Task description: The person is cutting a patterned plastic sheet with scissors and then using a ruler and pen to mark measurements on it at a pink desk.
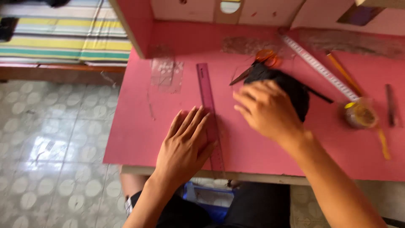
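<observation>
Ruler (pixel 209 110), purple translucent strip, pinned flat on pink board (pixel 139 126) by left hand (pixel 184 145), fingers together; right hand (pixel 265 109), fingers loosely spread, over black bundle (pixel 291 86); orange-handled scissors (pixel 257 63) adjacent.

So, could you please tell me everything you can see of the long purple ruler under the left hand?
The long purple translucent plastic ruler lies flat on the pink board, running from near the board's middle down to its front edge, tilted slightly. Faint markings run along one side. The left hand rests palm-down with its fingers spread over the ruler's lower half, hiding part of it. The right hand is apart from it.
</observation>
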